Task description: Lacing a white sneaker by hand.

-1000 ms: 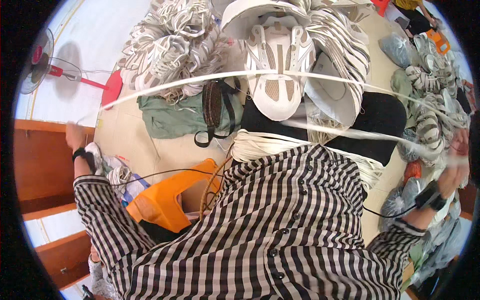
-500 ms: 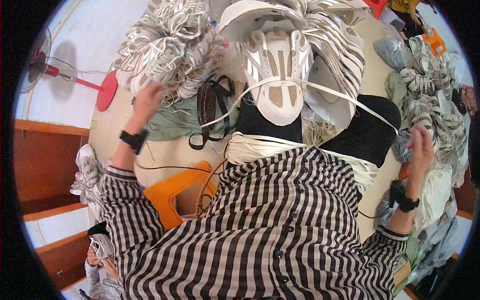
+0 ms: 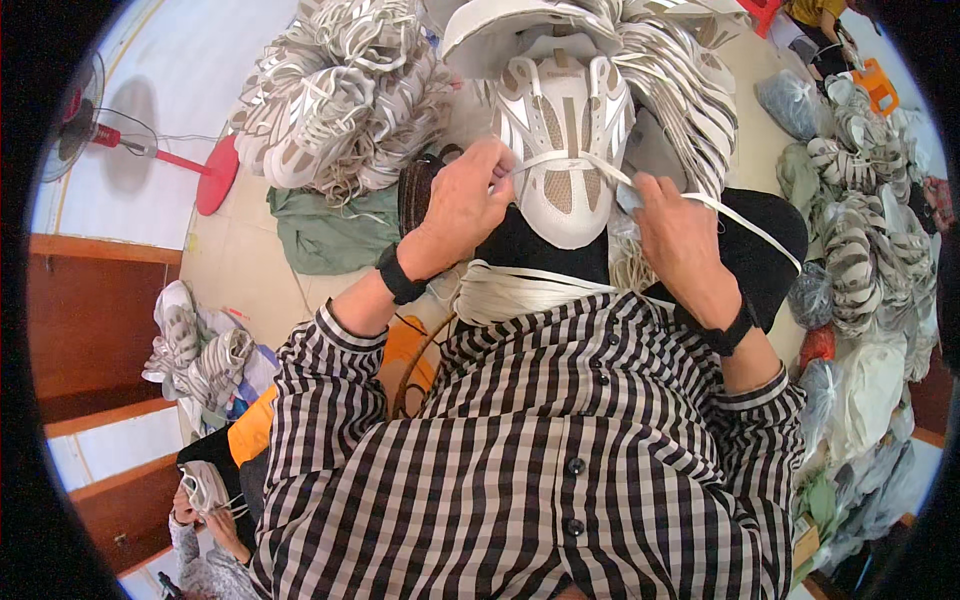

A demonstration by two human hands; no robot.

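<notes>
A white and beige shoe upper [image 3: 570, 212] sits toe toward me above my black-covered lap. A flat cream shoelace [image 3: 745, 222] crosses its front at the lowest eyelets. At the shoe's left side, my left hand [image 3: 462, 208] is closed, pinching the lace close to the upper. My right hand [image 3: 688, 240] is closed on the lace at the shoe's right; a long free length trails from it across the black cloth [image 3: 765, 240]. A small greyish patch beside the right fingertips is too unclear to name. A bundle of loose laces [image 3: 525, 297] lies across my lap.
Shoe uppers pile up at the far left [image 3: 335, 100], with a green cloth [image 3: 330, 230] below. More uppers are stacked [image 3: 690, 100] right of the shoe. A red-based fan [image 3: 217, 175] stands left. A co-worker's hands hold a shoe [image 3: 205, 487] lower left. Bags and uppers [image 3: 865, 260] line the right.
Both my hands have come inward from wide apart to the shoe and taken hold of the lace on either side. The lace's left length no longer stretches down across the dark strap.
</notes>
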